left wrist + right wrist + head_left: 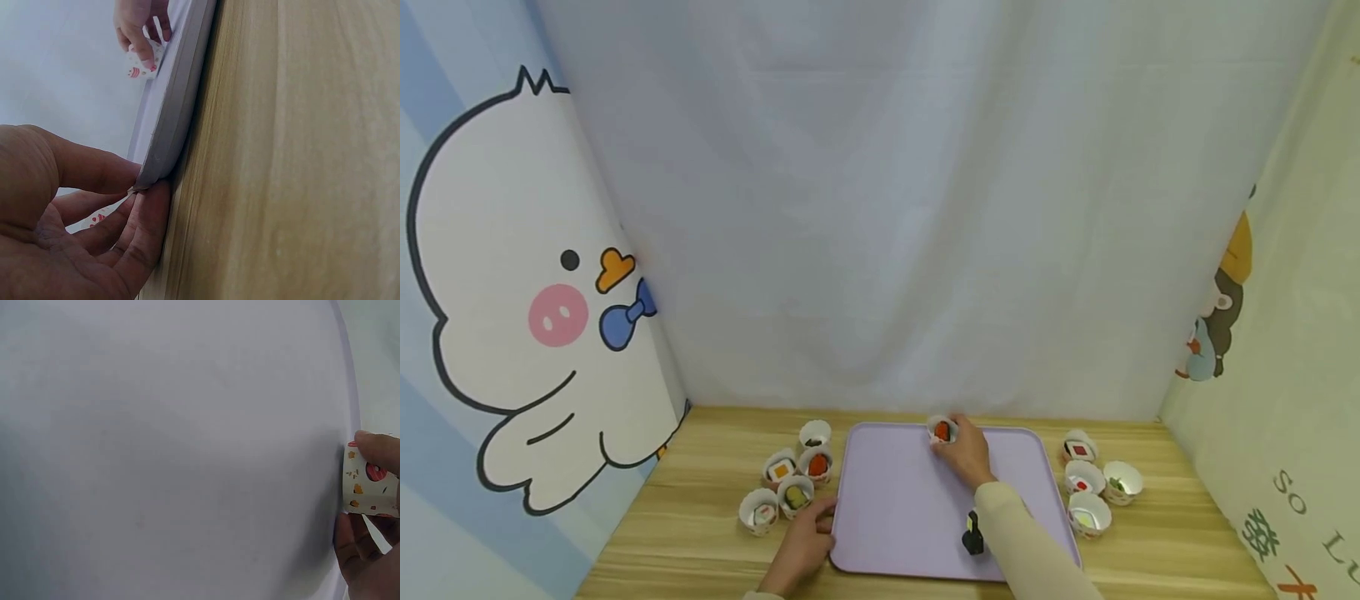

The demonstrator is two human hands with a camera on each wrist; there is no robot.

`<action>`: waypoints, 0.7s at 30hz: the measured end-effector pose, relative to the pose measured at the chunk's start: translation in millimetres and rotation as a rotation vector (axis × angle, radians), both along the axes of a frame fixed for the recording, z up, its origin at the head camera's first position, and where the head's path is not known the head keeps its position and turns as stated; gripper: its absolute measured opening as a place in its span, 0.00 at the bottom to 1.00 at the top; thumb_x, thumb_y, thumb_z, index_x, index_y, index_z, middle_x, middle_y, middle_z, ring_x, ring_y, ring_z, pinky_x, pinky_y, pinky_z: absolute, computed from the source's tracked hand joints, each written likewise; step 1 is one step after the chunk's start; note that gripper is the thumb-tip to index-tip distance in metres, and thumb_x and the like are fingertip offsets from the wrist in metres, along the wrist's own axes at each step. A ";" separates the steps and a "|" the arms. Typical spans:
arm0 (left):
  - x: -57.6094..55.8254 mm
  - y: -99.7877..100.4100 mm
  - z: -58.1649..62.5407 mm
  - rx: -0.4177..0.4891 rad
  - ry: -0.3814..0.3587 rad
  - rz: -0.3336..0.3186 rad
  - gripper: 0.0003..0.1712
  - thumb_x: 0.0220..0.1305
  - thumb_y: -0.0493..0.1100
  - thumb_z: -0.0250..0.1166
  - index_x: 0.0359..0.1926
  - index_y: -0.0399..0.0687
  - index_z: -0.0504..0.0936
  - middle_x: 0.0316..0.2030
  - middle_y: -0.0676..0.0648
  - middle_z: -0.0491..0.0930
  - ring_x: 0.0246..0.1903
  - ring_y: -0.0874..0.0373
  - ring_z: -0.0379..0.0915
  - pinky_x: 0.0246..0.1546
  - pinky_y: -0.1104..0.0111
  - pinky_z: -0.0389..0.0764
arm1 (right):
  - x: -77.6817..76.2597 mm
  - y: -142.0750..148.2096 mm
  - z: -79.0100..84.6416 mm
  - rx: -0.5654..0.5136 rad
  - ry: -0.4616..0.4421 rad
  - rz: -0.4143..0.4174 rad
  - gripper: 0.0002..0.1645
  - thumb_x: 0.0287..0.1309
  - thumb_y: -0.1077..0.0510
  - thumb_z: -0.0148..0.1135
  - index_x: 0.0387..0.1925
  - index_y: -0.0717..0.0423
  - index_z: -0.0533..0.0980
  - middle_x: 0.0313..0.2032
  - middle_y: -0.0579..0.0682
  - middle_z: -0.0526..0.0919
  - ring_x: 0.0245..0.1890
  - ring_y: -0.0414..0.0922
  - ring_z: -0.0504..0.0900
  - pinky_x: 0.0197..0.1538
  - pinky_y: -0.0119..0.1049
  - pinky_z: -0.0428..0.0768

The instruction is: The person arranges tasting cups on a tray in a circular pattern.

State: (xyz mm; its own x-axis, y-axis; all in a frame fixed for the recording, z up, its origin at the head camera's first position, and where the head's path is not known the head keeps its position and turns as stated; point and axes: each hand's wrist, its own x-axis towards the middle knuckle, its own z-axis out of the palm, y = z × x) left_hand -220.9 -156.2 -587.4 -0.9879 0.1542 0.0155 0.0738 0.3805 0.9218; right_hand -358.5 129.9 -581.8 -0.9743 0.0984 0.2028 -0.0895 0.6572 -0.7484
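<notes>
A lilac tray lies on the wooden table. My left hand pinches its left rim near the front corner; in the left wrist view that hand has a finger above the rim and others below it. At the tray's far edge my right hand grips a small paper cup with something orange-red and black inside. The right wrist view shows this cup with a printed pattern, held at its side by the right hand. The tray's surface fills most of that view.
Left of the tray stand several paper cups holding small sushi-like pieces. More such cups stand to its right. A black wrist camera sits by the right sleeve. A pale curtain hangs behind the table.
</notes>
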 end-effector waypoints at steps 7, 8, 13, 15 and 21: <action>-1.8 0.5 -2.0 -0.004 0.003 -0.006 0.36 0.41 0.20 0.55 0.59 0.19 0.69 0.51 0.24 0.77 0.41 0.44 0.82 0.33 0.66 0.84 | -1.8 1.8 -5.1 -0.008 0.003 -0.003 0.35 0.39 0.61 0.78 0.53 0.64 0.75 0.47 0.61 0.84 0.47 0.56 0.82 0.53 0.52 0.78; -1.9 0.3 -2.6 -0.003 0.004 -0.008 0.36 0.41 0.20 0.55 0.59 0.19 0.69 0.51 0.24 0.77 0.40 0.44 0.82 0.32 0.66 0.84 | -1.6 1.5 -5.1 -0.008 0.006 -0.001 0.36 0.39 0.61 0.78 0.54 0.64 0.75 0.48 0.61 0.84 0.47 0.57 0.82 0.54 0.53 0.78; -2.5 -0.6 -3.3 -0.004 0.018 -0.007 0.36 0.41 0.20 0.55 0.59 0.18 0.70 0.50 0.24 0.77 0.39 0.45 0.82 0.31 0.67 0.83 | 0.1 1.0 -3.6 -0.006 -0.002 0.010 0.37 0.42 0.62 0.77 0.56 0.65 0.73 0.49 0.62 0.83 0.50 0.57 0.81 0.55 0.53 0.79; -2.4 -0.7 -3.2 -0.006 0.021 -0.005 0.36 0.41 0.20 0.55 0.58 0.19 0.70 0.50 0.25 0.77 0.38 0.46 0.82 0.31 0.68 0.83 | 0.7 1.2 -2.9 -0.003 -0.002 0.016 0.36 0.42 0.63 0.76 0.56 0.66 0.72 0.50 0.63 0.82 0.50 0.57 0.81 0.54 0.53 0.79; -3.0 -0.5 -3.9 -0.009 0.003 -0.001 0.36 0.41 0.20 0.55 0.59 0.19 0.69 0.51 0.25 0.77 0.40 0.46 0.82 0.32 0.67 0.83 | 3.4 2.6 4.5 -0.016 -0.025 0.041 0.42 0.43 0.63 0.76 0.61 0.65 0.68 0.54 0.63 0.80 0.53 0.57 0.79 0.56 0.53 0.77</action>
